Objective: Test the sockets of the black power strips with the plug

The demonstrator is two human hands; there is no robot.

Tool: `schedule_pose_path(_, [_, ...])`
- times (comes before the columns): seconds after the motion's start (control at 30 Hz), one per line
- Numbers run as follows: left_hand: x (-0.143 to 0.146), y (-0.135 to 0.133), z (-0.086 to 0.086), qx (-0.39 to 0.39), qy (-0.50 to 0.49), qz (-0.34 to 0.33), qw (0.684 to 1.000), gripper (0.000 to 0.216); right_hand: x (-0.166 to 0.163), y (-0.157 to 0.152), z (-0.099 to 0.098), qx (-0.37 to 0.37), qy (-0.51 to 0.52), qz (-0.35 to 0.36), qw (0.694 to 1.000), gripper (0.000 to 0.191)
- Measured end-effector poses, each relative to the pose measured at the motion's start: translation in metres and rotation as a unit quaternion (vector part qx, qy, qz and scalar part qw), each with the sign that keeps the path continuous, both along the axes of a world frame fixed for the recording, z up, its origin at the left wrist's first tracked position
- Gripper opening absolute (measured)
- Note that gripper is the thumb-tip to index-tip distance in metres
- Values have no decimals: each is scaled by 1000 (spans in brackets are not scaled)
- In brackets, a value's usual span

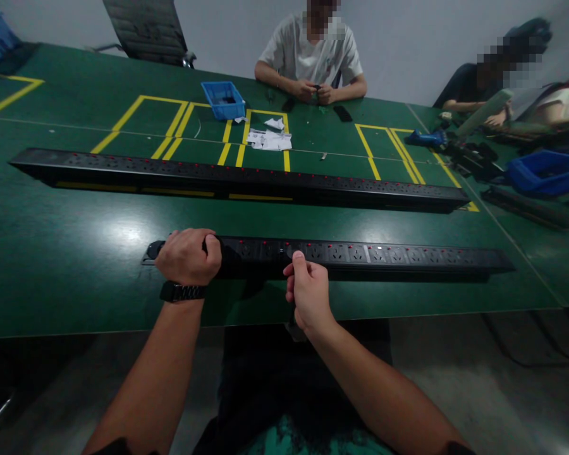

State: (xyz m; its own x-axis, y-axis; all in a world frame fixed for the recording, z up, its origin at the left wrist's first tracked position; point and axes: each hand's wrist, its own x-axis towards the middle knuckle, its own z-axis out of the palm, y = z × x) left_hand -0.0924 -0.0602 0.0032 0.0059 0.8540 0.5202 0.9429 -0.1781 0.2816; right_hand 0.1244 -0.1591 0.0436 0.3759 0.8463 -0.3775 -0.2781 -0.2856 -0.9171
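Note:
In front of me a long black power strip [341, 254] with a row of sockets and small red marks lies along the near side of the table. My left hand [186, 258], with a dark watch at the wrist, is closed round the strip near its left end. Its fingertips are hidden behind the strip. My right hand [309, 287] is closed at the strip's near edge, left of its middle, thumb on top. Something dark shows below those curled fingers, too unclear to name. Farther back lies a second, longer black power strip [246, 175], apart from both hands.
The green table [99, 284] carries yellow tape lines. Beyond the far strip are a blue bin [224, 101], white papers [269, 139] and a dark phone [342, 114]. A person [308, 57] sits opposite; others sit at right, near a blue tray [545, 177] and a blue-ended tool [427, 138].

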Motion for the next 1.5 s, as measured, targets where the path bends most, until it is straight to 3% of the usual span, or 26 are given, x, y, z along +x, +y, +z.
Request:
schedule_pose_path(0.77, [2,0,2,4,-3,8,1000,28,2,9,-1,-32,46,-3,998,49])
schedule_pose_path(1.5, [-1,4,-6,14,22,-2,1000,30,3,8,-8,-21,-14,19,999,51])
